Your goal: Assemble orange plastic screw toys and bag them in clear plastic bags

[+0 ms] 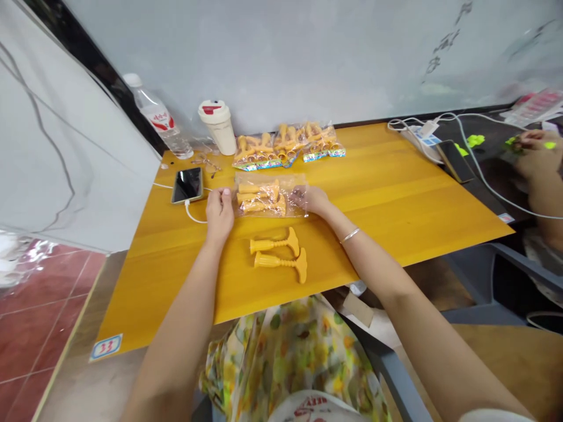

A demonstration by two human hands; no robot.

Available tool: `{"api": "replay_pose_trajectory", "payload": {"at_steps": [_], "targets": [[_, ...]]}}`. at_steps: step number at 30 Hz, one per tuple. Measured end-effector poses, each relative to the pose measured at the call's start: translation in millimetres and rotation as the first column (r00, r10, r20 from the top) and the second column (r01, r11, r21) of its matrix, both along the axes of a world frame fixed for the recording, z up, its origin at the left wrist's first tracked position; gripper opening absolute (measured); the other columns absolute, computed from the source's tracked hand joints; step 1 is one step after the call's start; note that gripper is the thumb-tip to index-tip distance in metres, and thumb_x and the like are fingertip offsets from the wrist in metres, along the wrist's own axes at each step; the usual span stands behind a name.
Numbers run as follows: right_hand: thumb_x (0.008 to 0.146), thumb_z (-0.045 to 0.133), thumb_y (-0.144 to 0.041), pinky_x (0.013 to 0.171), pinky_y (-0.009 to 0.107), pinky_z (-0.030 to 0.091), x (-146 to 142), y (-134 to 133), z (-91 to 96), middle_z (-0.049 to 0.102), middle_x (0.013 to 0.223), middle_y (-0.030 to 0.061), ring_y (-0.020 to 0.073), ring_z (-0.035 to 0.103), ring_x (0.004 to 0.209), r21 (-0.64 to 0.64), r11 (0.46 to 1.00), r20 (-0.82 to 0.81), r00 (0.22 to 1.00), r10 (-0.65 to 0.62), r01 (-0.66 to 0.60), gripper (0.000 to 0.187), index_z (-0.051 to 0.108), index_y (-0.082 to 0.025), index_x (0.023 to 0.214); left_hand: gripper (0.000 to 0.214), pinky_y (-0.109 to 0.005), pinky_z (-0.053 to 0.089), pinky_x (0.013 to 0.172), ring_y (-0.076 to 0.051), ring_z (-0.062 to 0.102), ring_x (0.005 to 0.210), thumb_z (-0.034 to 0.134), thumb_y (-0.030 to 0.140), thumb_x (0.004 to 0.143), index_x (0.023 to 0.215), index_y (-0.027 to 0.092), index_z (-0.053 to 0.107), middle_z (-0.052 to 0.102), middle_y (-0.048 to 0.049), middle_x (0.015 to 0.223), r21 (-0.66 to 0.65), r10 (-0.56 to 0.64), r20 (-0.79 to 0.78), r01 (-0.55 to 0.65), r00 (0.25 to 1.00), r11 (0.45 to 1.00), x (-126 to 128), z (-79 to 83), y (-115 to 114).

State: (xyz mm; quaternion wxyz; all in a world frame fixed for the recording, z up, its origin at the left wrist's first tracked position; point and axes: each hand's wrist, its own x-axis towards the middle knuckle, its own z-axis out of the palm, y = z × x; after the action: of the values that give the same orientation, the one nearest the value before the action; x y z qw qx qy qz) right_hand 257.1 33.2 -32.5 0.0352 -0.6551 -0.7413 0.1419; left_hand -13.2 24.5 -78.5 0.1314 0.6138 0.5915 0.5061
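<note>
A clear plastic bag [295, 181] lies at the middle of the table with two yellow-orange T-handled toy pieces [259, 198] in it, their handles to the right. My left hand [220, 210] grips the bag's left end, thumb on top. At the right end is my right hand [310, 199], its fingers closed at the plastic and partly seen through it; whether they are inside or behind the film I cannot tell. Nearer to me, two loose yellow T-handled pieces [279, 252] with ribbed shafts lie side by side.
Packed bags of similar yellow pieces [285, 145] line the back, beside a cup [219, 126] and a tilted water bottle [160, 120]. A plugged-in phone [187, 184] lies left. White cables [466, 158] and another person's hand [539, 152] are at the right.
</note>
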Motion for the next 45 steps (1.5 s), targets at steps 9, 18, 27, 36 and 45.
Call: {"api": "replay_pose_trajectory", "payload": {"at_steps": [9,18,27,36,45], "targets": [[0.102,0.043,-0.052,0.075,0.027,0.045,0,0,-1.3,0.076,0.118,0.0078,0.0247,0.070,0.106,0.006,1.000,0.007,1.000,0.004,-0.004,0.043,0.070,-0.025,0.122,0.047,-0.038,0.046,0.094,-0.022,0.060,0.097,0.036,0.060,0.099,0.096,0.020,0.059,0.065,-0.0089,0.098,-0.007,0.001,0.004,-0.001,1.000,1.000,-1,-1.1,0],[0.102,0.041,-0.053,0.077,0.027,0.047,1,-1,-0.3,0.076,0.117,0.0065,0.0229,0.070,0.105,-0.009,1.000,0.002,1.000,0.006,-0.006,0.042,0.069,-0.028,0.122,0.041,-0.037,0.046,0.094,-0.022,0.060,0.097,0.040,0.057,0.098,0.095,0.022,0.060,0.066,-0.0085,0.098,-0.028,0.009,0.039,-0.008,0.999,1.000,-1,-2.6,-1],[0.102,0.041,-0.052,0.076,0.027,0.046,2,0,-3.2,0.076,0.117,0.0077,0.0242,0.070,0.106,0.008,1.000,-0.003,1.000,0.024,-0.024,0.043,0.069,-0.026,0.121,0.046,-0.037,0.046,0.093,-0.022,0.059,0.095,0.040,0.061,0.096,0.094,0.020,0.061,0.065,-0.0082,0.096,-0.013,0.029,0.025,-0.028,0.999,1.000,-4,-8.8,4],[0.102,0.045,-0.047,0.078,0.027,0.046,5,2,-7.1,0.076,0.116,0.0092,0.0237,0.070,0.104,0.023,0.999,-0.055,0.998,0.027,-0.026,0.039,0.070,-0.023,0.119,0.034,-0.034,0.045,0.094,-0.021,0.059,0.097,0.043,0.051,0.099,0.092,0.022,0.059,0.063,-0.0063,0.094,-0.036,0.018,0.062,-0.016,0.998,0.999,-3,-6.7,3],[0.097,0.042,-0.031,0.075,0.027,0.048,41,-30,-4.7,0.072,0.100,0.0101,0.0171,0.062,0.077,0.256,0.936,-0.455,0.884,-0.106,0.243,0.035,0.063,-0.013,0.119,0.025,-0.036,0.043,0.097,-0.022,0.060,0.100,0.045,0.039,0.101,0.095,0.019,0.058,0.063,-0.0096,0.100,-0.026,0.049,0.099,-0.047,0.994,0.999,-1,-3.1,3]]}}
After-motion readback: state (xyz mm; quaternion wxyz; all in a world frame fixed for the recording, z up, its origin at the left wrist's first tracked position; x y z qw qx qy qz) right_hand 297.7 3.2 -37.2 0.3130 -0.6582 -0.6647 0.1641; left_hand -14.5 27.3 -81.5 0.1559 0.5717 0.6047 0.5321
